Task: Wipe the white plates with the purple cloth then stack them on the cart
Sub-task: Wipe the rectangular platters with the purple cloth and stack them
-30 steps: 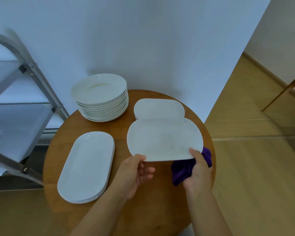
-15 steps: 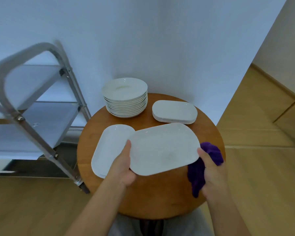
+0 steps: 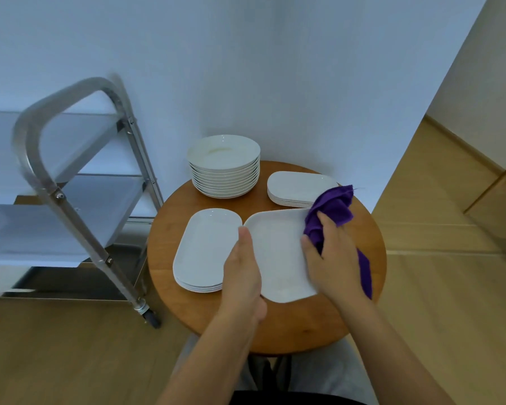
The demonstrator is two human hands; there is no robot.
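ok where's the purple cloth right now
In the head view, the purple cloth is gripped in the right hand, at the held plate's right edge.

**What the view hides**

The cart (image 3: 70, 182) runs off the left edge, its handle smeared by blur. The left hand (image 3: 241, 273) covers the held plate's (image 3: 278, 252) near-left rim; its fingers are out of sight. The right hand (image 3: 330, 258) and purple cloth (image 3: 333, 206) hide the plate's right edge. The table's (image 3: 371, 252) legs are hidden.
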